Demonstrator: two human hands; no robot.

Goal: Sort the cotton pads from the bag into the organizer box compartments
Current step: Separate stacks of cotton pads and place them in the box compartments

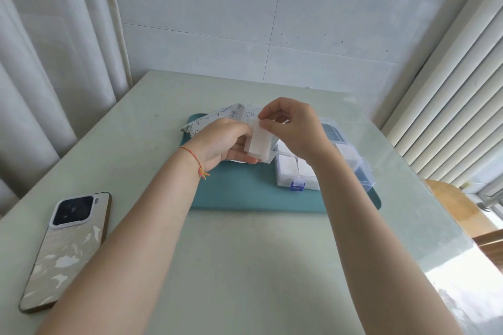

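Note:
A small stack of white cotton pads is held between both hands above the teal mat. My left hand supports the stack from below and the left. My right hand pinches its top edge with thumb and forefinger. Behind the hands lies the printed white bag, partly hidden. The clear organizer box sits on the mat's right side under my right wrist, its lid open, with white pads in the near compartments and a blue latch at the front.
A phone in a pearly case lies face down at the table's left front. Curtains hang on the left, a tiled wall stands behind, and blinds and a wooden chair are on the right.

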